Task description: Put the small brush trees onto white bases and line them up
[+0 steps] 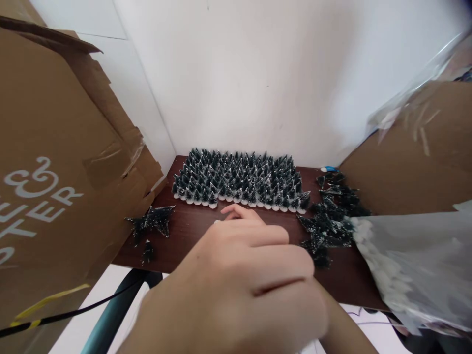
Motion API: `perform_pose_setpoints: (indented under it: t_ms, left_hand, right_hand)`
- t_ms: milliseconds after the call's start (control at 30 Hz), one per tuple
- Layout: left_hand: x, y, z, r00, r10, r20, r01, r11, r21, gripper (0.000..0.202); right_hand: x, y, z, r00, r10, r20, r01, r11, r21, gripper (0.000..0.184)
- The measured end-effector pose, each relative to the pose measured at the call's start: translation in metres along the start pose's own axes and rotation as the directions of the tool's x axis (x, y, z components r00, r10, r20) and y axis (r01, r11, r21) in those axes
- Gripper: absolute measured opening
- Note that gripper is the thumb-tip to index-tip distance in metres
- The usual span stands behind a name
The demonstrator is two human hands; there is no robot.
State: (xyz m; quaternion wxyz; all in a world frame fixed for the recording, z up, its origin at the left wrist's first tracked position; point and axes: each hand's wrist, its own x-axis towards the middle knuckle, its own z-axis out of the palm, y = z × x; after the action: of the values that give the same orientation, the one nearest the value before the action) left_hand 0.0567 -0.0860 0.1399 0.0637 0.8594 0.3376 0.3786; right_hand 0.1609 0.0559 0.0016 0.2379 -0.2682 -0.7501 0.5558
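My left hand (236,280) fills the lower middle of the view, close to the camera, back up, with its fingers curled together. One fingertip points toward the front row of a dense block of tiny frosted green trees (239,179) standing on white bases on the dark wooden table (206,236). A small white speck shows at the fingertips; I cannot make out what it is. A strip of skin at the lower right, under that hand, seems to be my right hand or arm (350,334); its fingers are hidden.
A heap of loose trees (332,216) lies on the right, and a few more trees (151,223) lie on the left. A clear bag of white bases (405,265) sits at the right. A cardboard box (55,187) crowds the left, another box (413,162) the right. A white wall stands behind.
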Motion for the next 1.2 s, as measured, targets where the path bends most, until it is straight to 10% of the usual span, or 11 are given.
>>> perform_pose_setpoints:
  t_ms: [133,367,667,933,1200]
  left_hand:
    - [0.017,-0.018,0.004,0.996,0.001,0.092,-0.002,1.0,0.014,0.039]
    - [-0.053,-0.052,0.021,0.942,-0.334,0.04,0.324,0.932,0.16,0.028]
    - [-0.125,-0.106,0.0,0.739,-0.477,-0.476,0.671,0.582,0.46,0.019]
    - [-0.137,-0.132,0.0,0.596,-0.642,-0.482,0.794,0.377,0.478,0.039]
    - [-0.149,-0.147,0.005,0.612,-0.587,-0.529,0.789,0.405,0.462,0.036]
  right_hand:
    - [0.001,-0.001,-0.003,0.999,-0.034,-0.023,0.034,0.999,-0.016,0.024]
    - [0.002,0.0,-0.009,0.969,-0.173,-0.174,0.13,0.964,-0.233,0.016]
    - [0.003,0.008,-0.01,0.984,-0.173,-0.05,0.116,0.821,-0.558,0.023]
    - [0.003,0.005,-0.009,0.989,-0.136,-0.056,0.077,0.802,-0.592,0.028]
    - [0.001,0.005,-0.005,0.981,-0.175,-0.086,0.066,0.711,-0.7,0.025]
